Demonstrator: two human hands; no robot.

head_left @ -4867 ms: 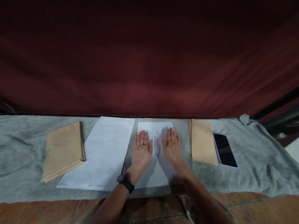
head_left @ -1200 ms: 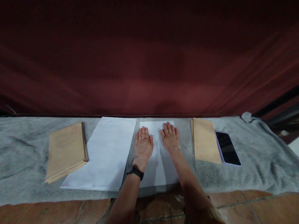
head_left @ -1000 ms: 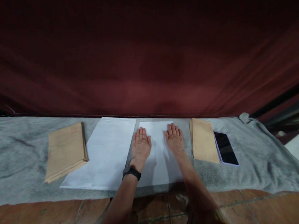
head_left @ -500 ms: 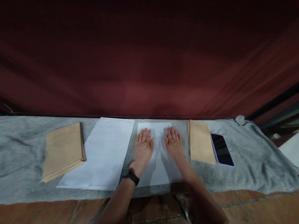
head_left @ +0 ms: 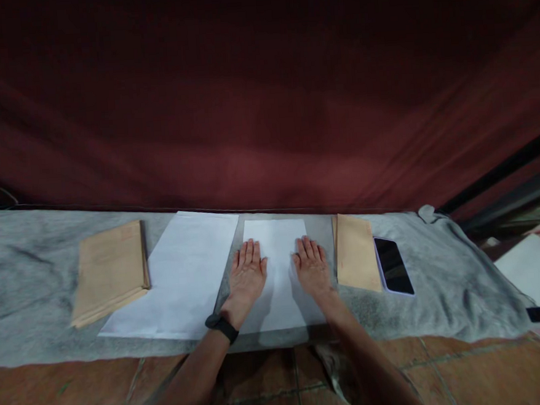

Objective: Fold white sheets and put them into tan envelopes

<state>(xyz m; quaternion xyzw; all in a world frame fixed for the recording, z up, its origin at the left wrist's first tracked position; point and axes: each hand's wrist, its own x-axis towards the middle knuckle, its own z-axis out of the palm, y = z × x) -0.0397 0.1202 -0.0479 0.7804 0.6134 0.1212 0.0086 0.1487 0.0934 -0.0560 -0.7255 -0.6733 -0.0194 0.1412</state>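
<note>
A white sheet of paper (head_left: 280, 288) lies flat on the grey cloth between my two hands. My left hand (head_left: 247, 270) rests palm down with fingers stretched, over the sheet's left edge. Palm down as well, my right hand (head_left: 312, 266) lies across the sheet's right edge, its fingers extended. Neither hand holds anything. Left of my left hand is a larger spread of white paper (head_left: 183, 276). Close to my right hand are brown envelopes (head_left: 357, 255), with a phone (head_left: 393, 266) in a light purple case beside them.
A stack of brown envelopes (head_left: 110, 269) overlaps the left paper's edge. The grey cloth (head_left: 455, 276) covers a long, narrow surface, wrinkled at the right. Behind it hangs a dark red curtain (head_left: 264, 116). Tiled floor (head_left: 66, 396) shows along the front.
My left hand has slid left and toward me, to the sheet's left edge. My right hand has come slightly toward me. The view has shifted a little.
</note>
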